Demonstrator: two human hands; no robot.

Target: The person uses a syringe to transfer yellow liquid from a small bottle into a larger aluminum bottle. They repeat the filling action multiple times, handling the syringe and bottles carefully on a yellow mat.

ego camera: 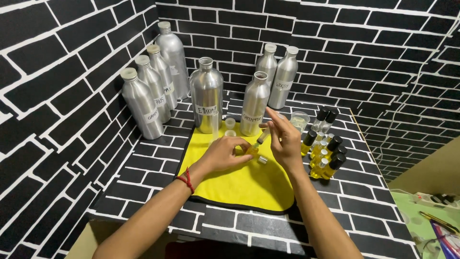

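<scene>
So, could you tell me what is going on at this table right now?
A person is working over a yellow cloth with both hands. The left hand steadies a small glass vial of yellow liquid on the cloth, while the right hand holds a thin dropper-like tool over it. A small silver cap lies beside the vial. Filled vials stand to the right; aluminium bottles, two uncapped, stand behind.
</scene>
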